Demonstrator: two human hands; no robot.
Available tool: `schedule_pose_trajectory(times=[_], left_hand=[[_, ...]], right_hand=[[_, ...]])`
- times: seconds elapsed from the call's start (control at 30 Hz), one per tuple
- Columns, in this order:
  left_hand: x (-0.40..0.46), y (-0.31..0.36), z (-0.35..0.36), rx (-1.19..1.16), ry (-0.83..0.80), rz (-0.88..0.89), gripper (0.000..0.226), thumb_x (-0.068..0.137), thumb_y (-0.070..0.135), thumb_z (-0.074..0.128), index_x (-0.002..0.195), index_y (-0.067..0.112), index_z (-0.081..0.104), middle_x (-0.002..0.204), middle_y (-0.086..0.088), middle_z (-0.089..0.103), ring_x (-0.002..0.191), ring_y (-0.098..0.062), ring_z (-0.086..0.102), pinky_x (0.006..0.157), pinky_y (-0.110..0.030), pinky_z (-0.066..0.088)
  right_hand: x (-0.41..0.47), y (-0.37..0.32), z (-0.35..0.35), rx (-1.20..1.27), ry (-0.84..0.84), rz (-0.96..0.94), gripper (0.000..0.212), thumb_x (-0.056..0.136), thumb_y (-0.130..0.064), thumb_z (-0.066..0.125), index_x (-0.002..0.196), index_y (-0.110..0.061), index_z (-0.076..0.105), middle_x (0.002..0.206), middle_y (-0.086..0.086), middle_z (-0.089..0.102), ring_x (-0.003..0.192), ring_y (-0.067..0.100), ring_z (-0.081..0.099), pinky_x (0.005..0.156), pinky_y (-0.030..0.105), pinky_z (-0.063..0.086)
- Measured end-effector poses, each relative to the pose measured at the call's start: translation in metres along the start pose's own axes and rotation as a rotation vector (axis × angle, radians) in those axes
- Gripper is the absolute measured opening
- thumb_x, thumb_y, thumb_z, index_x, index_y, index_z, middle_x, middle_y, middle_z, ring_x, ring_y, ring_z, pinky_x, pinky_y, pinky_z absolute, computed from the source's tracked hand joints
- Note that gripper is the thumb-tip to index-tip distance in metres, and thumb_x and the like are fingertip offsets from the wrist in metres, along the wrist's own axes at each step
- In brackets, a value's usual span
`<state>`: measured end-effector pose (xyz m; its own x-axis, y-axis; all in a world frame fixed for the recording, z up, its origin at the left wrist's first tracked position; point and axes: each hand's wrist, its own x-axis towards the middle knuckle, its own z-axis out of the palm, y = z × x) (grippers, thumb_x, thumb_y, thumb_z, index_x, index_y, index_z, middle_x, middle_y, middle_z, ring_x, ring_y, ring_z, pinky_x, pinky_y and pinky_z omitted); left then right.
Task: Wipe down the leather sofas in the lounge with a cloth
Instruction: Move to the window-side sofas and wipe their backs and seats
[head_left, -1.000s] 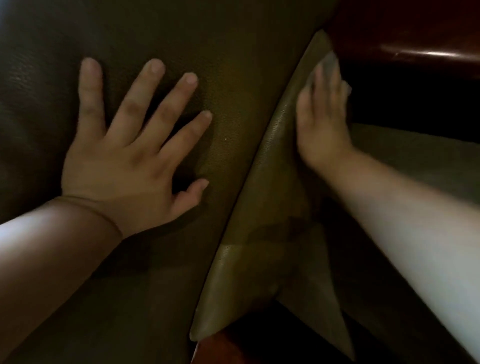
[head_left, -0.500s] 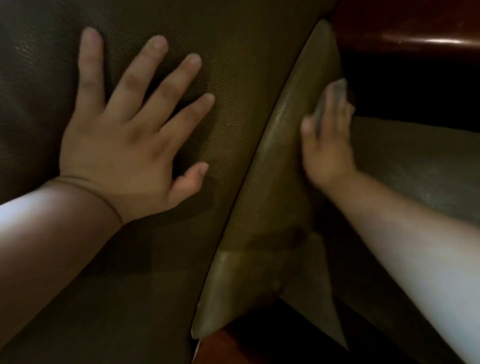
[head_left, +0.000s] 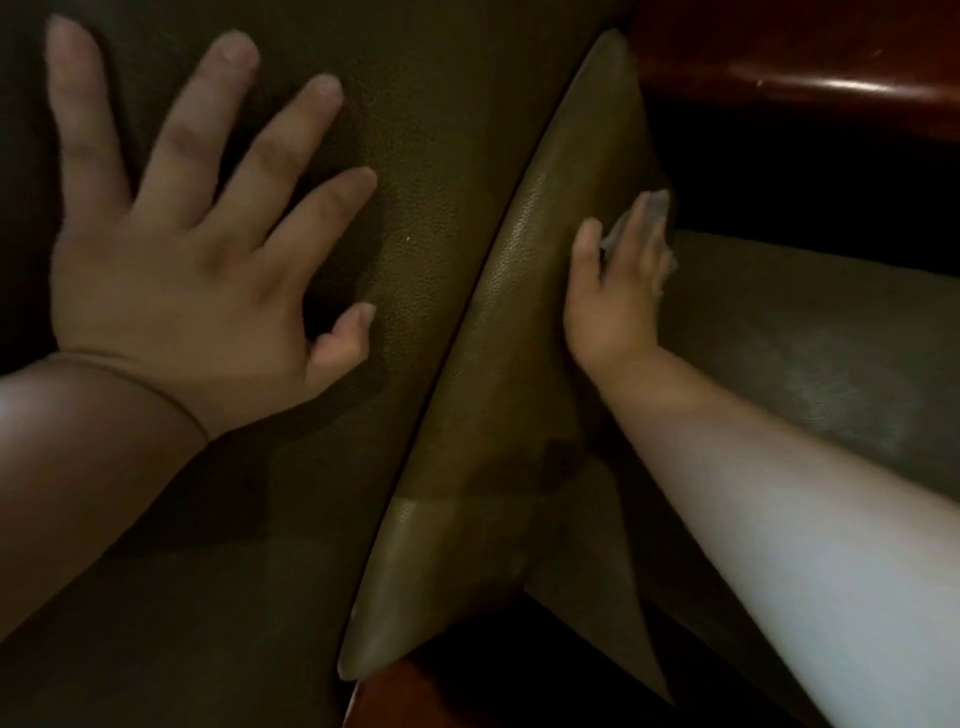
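An olive-brown leather sofa cushion (head_left: 441, 130) fills the left and middle of the view. My left hand (head_left: 192, 270) lies flat on its top, fingers spread and straight. My right hand (head_left: 618, 291) presses a small grey cloth (head_left: 655, 205) against the cushion's side panel (head_left: 519, 338); only the cloth's edges show past my fingertips. A second leather surface (head_left: 805, 338) lies to the right, under my right forearm.
A glossy reddish-brown wooden frame (head_left: 805, 67) runs across the top right, with a dark gap below it. More red wood (head_left: 395, 696) shows beneath the cushion's lower corner. The lighting is dim.
My right hand has slid the cloth down the side panel, from near its top corner toward me. My left hand has stayed flat on the cushion.
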<state>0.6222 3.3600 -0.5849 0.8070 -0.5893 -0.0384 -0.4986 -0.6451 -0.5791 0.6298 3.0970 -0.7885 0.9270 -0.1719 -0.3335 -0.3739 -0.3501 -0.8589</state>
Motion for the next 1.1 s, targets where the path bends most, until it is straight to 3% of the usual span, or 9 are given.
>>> schedule_pose_trajectory(times=[0.13,0.23,0.3,0.47,0.63,0.73,0.87,1.0,1.1], left_hand=[[0.002,0.013,-0.024,-0.042,0.033,-0.023,0.082,0.097,0.066,0.043,0.162,0.018,0.036,0.177,-0.009,0.012,0.162,-0.043,0.006,0.110,-0.084,0.023],[0.002,0.017,-0.032,-0.049,0.013,-0.036,0.079,0.099,0.064,0.042,0.161,0.015,0.038,0.176,-0.013,0.013,0.162,-0.046,0.005,0.111,-0.084,0.023],[0.002,0.013,-0.030,-0.030,-0.004,-0.011,0.081,0.099,0.065,0.041,0.163,0.014,0.034,0.176,-0.015,0.012,0.161,-0.047,0.006,0.113,-0.084,0.021],[0.000,0.014,-0.030,0.009,-0.002,-0.030,0.079,0.101,0.069,0.034,0.164,0.024,0.027,0.176,-0.010,0.012,0.161,-0.045,0.009,0.114,-0.080,0.024],[-0.001,0.020,-0.045,0.080,-0.034,-0.086,0.077,0.102,0.072,0.023,0.164,0.025,0.024,0.169,-0.013,0.026,0.150,-0.047,0.031,0.115,-0.068,0.029],[-0.002,0.029,-0.055,0.102,-0.079,-0.138,0.077,0.103,0.071,0.022,0.162,0.023,0.026,0.160,-0.019,0.035,0.140,-0.047,0.039,0.110,-0.063,0.031],[-0.020,0.043,-0.080,0.086,-0.182,-0.105,0.080,0.099,0.069,0.027,0.160,0.019,0.036,0.164,-0.017,0.035,0.149,-0.042,0.033,0.117,-0.068,0.025],[-0.157,0.082,-0.096,0.166,-0.325,0.074,0.084,0.095,0.067,0.029,0.164,0.019,0.037,0.175,-0.015,0.019,0.162,-0.038,0.009,0.127,-0.069,0.000],[-0.220,0.093,-0.098,0.174,-0.378,0.105,0.085,0.098,0.065,0.030,0.167,0.016,0.028,0.175,-0.017,0.015,0.162,-0.042,0.009,0.126,-0.068,-0.005]], right_hand=[[-0.091,-0.011,0.029,-0.163,-0.049,-0.356,0.088,0.097,-0.078,0.016,0.168,-0.027,-0.002,0.176,0.007,-0.011,0.159,0.042,-0.015,0.124,0.069,0.004],[-0.159,0.024,0.034,-0.349,-0.233,-0.647,0.083,0.101,-0.073,0.022,0.168,-0.026,0.007,0.176,0.007,-0.009,0.157,0.049,-0.012,0.119,0.076,0.013],[-0.134,0.032,0.027,-0.369,-0.226,-0.716,0.076,0.103,-0.069,0.018,0.167,-0.029,0.004,0.175,0.005,-0.009,0.157,0.050,-0.010,0.118,0.076,0.015],[-0.077,-0.007,0.034,-0.092,0.001,-0.186,0.074,0.100,-0.075,0.006,0.163,-0.041,-0.013,0.173,-0.008,-0.019,0.157,0.036,-0.021,0.124,0.070,0.004],[-0.225,0.008,0.075,-0.289,-0.148,-0.471,0.077,0.103,-0.070,0.014,0.168,-0.029,0.006,0.176,0.001,-0.011,0.157,0.048,-0.014,0.121,0.067,-0.004],[-0.291,0.042,0.082,-0.321,-0.276,-0.493,0.076,0.105,-0.069,0.015,0.166,-0.031,-0.010,0.175,0.003,-0.014,0.158,0.045,-0.016,0.122,0.067,0.004],[-0.268,0.037,0.073,-0.383,-0.338,-0.450,0.075,0.099,-0.072,0.005,0.155,-0.041,-0.033,0.167,-0.005,-0.039,0.153,0.043,-0.031,0.124,0.068,0.000],[-0.225,0.003,0.071,-0.272,-0.215,-0.302,0.074,0.102,-0.069,0.006,0.166,-0.034,-0.007,0.172,-0.006,-0.024,0.156,0.045,-0.021,0.120,0.077,0.004],[-0.292,0.004,0.099,-0.300,-0.243,-0.328,0.077,0.103,-0.068,0.011,0.168,-0.028,0.006,0.174,-0.001,-0.019,0.157,0.048,-0.016,0.121,0.076,0.005]])
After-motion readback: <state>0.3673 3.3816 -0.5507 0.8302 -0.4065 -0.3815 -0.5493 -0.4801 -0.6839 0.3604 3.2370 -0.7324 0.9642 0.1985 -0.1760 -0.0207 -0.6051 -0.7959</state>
